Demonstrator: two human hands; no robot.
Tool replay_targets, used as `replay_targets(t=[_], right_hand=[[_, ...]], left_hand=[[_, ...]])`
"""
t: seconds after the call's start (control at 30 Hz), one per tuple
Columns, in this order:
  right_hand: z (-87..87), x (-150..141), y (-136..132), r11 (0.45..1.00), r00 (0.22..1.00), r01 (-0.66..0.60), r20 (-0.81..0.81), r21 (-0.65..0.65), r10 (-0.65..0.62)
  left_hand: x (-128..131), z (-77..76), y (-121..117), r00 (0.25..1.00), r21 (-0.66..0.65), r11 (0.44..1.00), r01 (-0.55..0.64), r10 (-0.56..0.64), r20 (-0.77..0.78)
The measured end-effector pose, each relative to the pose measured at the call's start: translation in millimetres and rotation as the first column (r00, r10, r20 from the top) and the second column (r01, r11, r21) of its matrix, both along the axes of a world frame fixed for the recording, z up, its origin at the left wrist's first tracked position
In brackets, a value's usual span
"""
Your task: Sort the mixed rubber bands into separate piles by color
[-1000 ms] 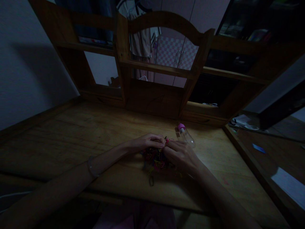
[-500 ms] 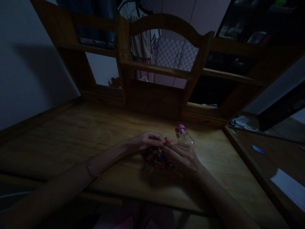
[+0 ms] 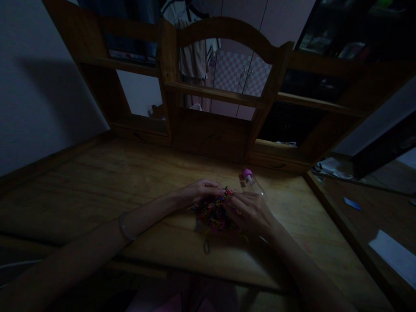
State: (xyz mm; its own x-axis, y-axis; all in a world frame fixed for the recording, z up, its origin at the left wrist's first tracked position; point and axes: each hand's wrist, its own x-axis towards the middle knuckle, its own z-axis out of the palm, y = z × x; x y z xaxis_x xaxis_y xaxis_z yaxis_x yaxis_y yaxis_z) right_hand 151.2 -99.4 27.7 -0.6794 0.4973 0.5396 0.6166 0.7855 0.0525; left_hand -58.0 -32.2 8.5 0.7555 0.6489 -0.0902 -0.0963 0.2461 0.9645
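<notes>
A heap of small coloured rubber bands (image 3: pixel 212 214) lies on the wooden desk (image 3: pixel 130 186) in dim light. My left hand (image 3: pixel 198 193) rests at the heap's far left edge, fingers pinched together on a few bands. My right hand (image 3: pixel 251 212) lies over the heap's right side, its fingertips meeting the left hand's and pinching the same small cluster. A clear little bottle with a pink cap (image 3: pixel 252 184) lies on its side just behind my right hand. One loose dark band (image 3: pixel 206 247) lies apart, nearer to me.
A wooden shelf unit (image 3: pixel 224 99) rises along the desk's back edge. A wall (image 3: pixel 39 86) closes the left side. To the right a second dark surface (image 3: pixel 373 208) carries papers and a small blue item (image 3: pixel 352 203).
My right hand has shifted slightly left over the heap, and the fingertips of both hands have closed in together. The bottle has not moved.
</notes>
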Motion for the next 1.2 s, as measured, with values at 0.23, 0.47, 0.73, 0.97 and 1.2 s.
replay_targets(t=[0.23,0.47,0.73,0.97,1.2], right_hand=[[4.3,3,5,0.998,0.997,0.001,0.075,0.055,-0.005],[2.2,5,4,0.998,0.997,0.018,0.076,0.055,-0.023],[-0.9,4,5,0.994,0.997,0.011,0.079,0.112,-0.020],[-2.3,-8,0,1.000,0.993,0.019,0.117,0.004,-0.019],[0.7,-7,0,1.000,0.994,0.025,0.107,-0.019,-0.023]], left_hand=[[1,-0.6,6,0.964,-0.026,0.966,-0.256,0.254,-0.076],[1,-0.7,7,0.948,0.008,0.950,-0.311,0.310,-0.075],[4,-1.9,5,0.971,0.115,0.972,-0.205,0.217,-0.102],[4,-2.8,1,0.978,0.228,0.963,-0.143,0.173,-0.114],[3,-8.6,7,0.981,0.165,0.971,-0.172,0.184,-0.064]])
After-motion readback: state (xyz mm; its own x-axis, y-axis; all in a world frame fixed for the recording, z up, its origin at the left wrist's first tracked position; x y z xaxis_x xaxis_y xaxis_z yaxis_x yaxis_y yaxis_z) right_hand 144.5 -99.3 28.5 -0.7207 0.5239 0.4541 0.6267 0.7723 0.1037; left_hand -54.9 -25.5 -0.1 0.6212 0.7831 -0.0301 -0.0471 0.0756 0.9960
